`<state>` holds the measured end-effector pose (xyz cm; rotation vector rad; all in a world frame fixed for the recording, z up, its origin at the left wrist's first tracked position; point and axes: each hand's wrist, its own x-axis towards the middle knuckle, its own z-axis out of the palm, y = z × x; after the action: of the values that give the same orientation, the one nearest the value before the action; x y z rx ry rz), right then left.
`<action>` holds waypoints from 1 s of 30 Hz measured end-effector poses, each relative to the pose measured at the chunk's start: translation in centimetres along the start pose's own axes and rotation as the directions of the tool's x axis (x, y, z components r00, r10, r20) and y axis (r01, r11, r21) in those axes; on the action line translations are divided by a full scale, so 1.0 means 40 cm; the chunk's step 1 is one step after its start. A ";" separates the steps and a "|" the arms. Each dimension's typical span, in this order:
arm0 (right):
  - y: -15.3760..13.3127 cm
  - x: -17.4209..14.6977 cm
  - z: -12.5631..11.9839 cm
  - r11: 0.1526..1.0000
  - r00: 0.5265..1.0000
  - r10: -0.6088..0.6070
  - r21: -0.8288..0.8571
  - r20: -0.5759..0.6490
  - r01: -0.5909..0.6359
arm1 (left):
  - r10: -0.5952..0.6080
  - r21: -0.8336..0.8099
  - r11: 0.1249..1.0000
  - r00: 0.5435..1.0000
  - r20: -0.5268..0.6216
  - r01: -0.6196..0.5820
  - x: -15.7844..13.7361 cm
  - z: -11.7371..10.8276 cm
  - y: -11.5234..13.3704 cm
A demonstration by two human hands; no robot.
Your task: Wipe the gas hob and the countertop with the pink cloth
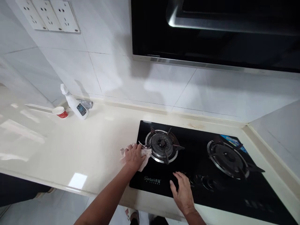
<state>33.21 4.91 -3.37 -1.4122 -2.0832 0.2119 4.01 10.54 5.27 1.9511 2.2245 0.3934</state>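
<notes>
My left hand (134,157) presses a crumpled pale cloth (145,155) at the left edge of the black gas stove (189,147). The fingers curl over the cloth, which lies partly on the counter and partly on the glass. Just right of it sits the left burner (161,143) with its metal pan support. My right hand (184,192) is at the stove's front, with thumb and fingers apart and nothing in it. A dark control knob (208,182) lies to the right of that hand.
The right burner (227,157) has a blue sticker (234,143) behind it. A range hood (211,37) hangs above. At the back left of the pale counter (105,140) stand a white spray bottle (74,103) and a red-and-white cup (61,112). Wall sockets (48,15) are higher up.
</notes>
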 end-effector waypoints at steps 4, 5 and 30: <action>-0.010 0.005 -0.004 1.000 1.000 -0.009 -0.026 0.024 0.009 | 0.093 -0.030 0.995 0.995 0.032 -0.092 -0.098 0.018 0.054; -0.010 0.005 -0.004 0.999 1.000 -0.014 -0.033 0.027 0.015 | 0.130 -0.054 0.990 0.991 0.039 -0.128 -0.122 0.028 0.074; -0.003 -0.007 -0.013 0.999 0.997 -0.029 -0.031 0.070 0.031 | -0.188 0.207 0.959 0.981 -0.040 0.192 -0.095 -0.032 -0.048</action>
<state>33.48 4.52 -3.02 -1.4101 -2.1720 0.2193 2.35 6.45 5.69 1.8086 2.5304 0.1574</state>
